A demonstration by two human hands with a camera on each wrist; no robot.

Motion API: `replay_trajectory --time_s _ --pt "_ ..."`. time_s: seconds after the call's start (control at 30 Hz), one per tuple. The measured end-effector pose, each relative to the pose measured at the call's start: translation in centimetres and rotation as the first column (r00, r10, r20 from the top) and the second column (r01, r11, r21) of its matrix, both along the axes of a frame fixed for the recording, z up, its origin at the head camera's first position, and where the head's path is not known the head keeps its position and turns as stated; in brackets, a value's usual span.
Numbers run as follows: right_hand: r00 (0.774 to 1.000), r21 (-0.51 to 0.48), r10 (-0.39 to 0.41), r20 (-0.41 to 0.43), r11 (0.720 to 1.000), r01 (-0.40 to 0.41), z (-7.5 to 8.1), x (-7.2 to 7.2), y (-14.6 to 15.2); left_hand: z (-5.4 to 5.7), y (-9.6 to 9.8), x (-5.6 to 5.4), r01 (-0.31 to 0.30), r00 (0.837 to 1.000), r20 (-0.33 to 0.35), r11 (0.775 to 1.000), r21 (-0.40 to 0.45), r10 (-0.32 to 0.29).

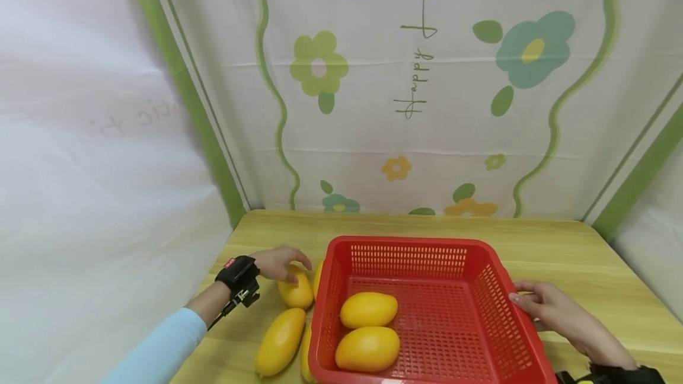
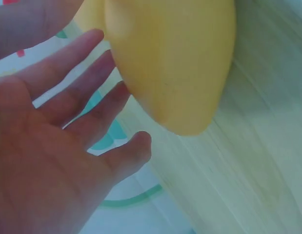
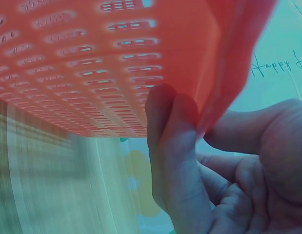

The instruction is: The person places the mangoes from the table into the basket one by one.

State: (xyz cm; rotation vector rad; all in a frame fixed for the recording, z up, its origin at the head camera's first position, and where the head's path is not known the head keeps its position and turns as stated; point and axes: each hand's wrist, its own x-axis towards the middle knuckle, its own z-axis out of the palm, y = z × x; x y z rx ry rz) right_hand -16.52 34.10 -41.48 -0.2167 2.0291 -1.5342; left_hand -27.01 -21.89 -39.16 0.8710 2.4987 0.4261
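My left hand [image 1: 280,262] is over a yellow mango [image 1: 296,290] left of the red plastic basket [image 1: 405,240]. In the left wrist view its fingers are spread and loosely bent, with fingertips right at the mango's side [image 2: 175,73]. On the right, my right hand [image 1: 555,313] grips the basket's rim, thumb on one side and fingers against the slotted wall [image 3: 116,73]. Two mangoes lie inside the basket, an upper mango [image 1: 369,310] and a lower mango [image 1: 368,349], both toward its left wall.
Another mango [image 1: 281,342] lies on the wooden table [image 1: 603,265] nearer the front. Two more, a far mango [image 1: 318,279] and a near mango [image 1: 306,357], are partly hidden by the basket's left side. A printed cloth [image 1: 368,129] hangs behind the table.
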Motion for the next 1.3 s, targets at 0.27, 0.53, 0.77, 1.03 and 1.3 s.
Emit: replay_trajectory --time_s 0.27,0.53,0.77,1.03,1.3 --pt "1.000 -0.012 0.008 0.005 1.000 -0.008 -0.2 -0.1 0.1 -0.3 -0.4 0.1 0.052 0.998 0.034 0.998 -0.038 -0.051" --pt "1.000 -0.007 0.005 0.001 1.000 -0.005 -0.3 -0.1 0.1 -0.8 -1.0 -0.3 0.049 0.998 0.036 0.995 -0.091 -0.046" --pt "1.000 0.014 -0.007 0.003 1.000 0.007 -0.3 -0.1 0.2 -1.3 -1.6 -0.4 -0.007 0.992 0.121 0.992 -0.124 0.022" --pt "0.999 0.067 -0.042 -0.009 0.997 0.042 0.0 0.0 0.1 -1.4 -2.0 -0.4 0.003 0.986 0.167 0.988 -0.152 0.023" --pt "0.998 0.081 -0.059 -0.011 0.995 0.059 -0.1 0.0 -0.1 -1.7 -3.4 0.0 -0.097 0.980 0.160 0.988 -0.118 0.115"
